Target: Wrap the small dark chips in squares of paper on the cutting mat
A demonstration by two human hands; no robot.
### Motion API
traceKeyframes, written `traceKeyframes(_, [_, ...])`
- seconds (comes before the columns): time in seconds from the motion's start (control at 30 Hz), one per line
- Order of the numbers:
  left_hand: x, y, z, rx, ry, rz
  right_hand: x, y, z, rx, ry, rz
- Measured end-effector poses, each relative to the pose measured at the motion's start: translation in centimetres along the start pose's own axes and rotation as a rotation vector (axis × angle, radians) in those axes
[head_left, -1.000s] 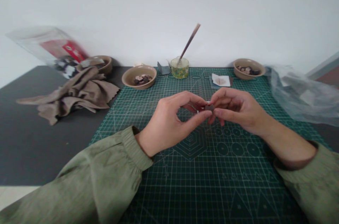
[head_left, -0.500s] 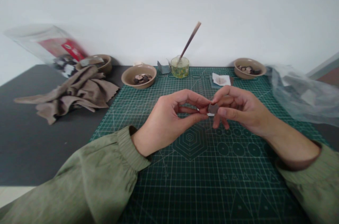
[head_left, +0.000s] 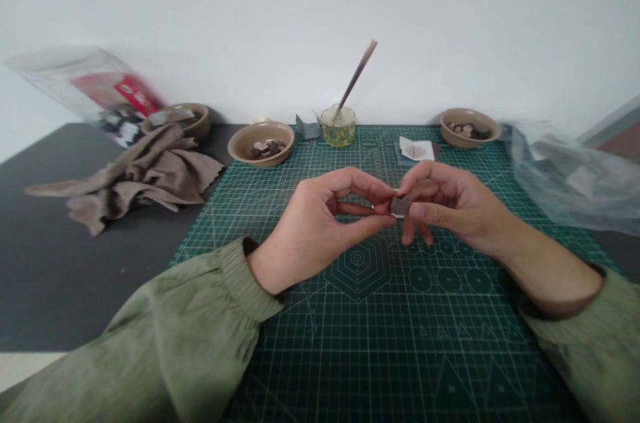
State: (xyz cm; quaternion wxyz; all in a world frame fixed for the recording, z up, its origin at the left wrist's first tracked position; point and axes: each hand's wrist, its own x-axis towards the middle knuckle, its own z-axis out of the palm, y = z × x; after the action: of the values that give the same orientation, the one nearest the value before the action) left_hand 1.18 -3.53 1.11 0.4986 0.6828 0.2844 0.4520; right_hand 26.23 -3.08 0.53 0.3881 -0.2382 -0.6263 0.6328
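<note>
Above the green cutting mat [head_left: 365,343], a small, flat, dark brown-grey piece [head_left: 399,206] with an angular outline is held between my two hands. My left hand [head_left: 333,223] pinches it from the left with thumb and fingertips. From the right, the thumb and index finger of my right hand [head_left: 453,206] grip it too, while the lower fingers hang curled beneath. A thin white edge shows around the piece; whether it is a backing or a separate sheet I cannot tell.
Tan bowls with small dark and light pieces stand at the back left [head_left: 261,143] and back right [head_left: 470,128]. Between them are a glass cup [head_left: 339,126] with a brush-like stick and folded papers [head_left: 417,148]. A brown cloth [head_left: 145,170] lies left, a plastic bag [head_left: 575,173] right.
The dark piece has turned slightly between my fingers, and more of its face and of the white edge shows. Both hands stay nearly in place.
</note>
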Motion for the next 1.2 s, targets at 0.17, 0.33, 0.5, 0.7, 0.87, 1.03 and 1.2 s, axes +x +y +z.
traceKeyframes(0.17, [0.00,0.02,0.07,0.010,0.012,0.010,0.07,-0.04,0.03,0.007,0.003,0.000])
traceKeyframes(0.33, [0.02,0.07,0.09,0.026,0.017,0.010,0.08,-0.15,0.03,0.011,-0.002,0.003])
traceKeyframes(0.5, [0.01,-0.01,0.04,0.021,0.009,0.017,0.04,-0.16,-0.02,0.017,-0.010,0.008])
traceKeyframes(0.7, [0.00,-0.07,0.04,0.017,0.005,0.018,0.13,-0.16,0.03,0.016,-0.020,0.005])
traceKeyframes(0.87, [-0.02,-0.03,0.07,0.006,0.004,0.014,0.16,-0.27,-0.01,0.006,-0.017,0.008])
traceKeyframes(1.03, [-0.02,-0.07,0.05,0.006,0.005,0.015,0.12,-0.21,-0.11,0.012,-0.034,0.006])
traceKeyframes(1.2, [-0.02,-0.03,0.08,0.013,0.010,0.012,0.07,-0.16,-0.13,0.023,-0.036,0.002])
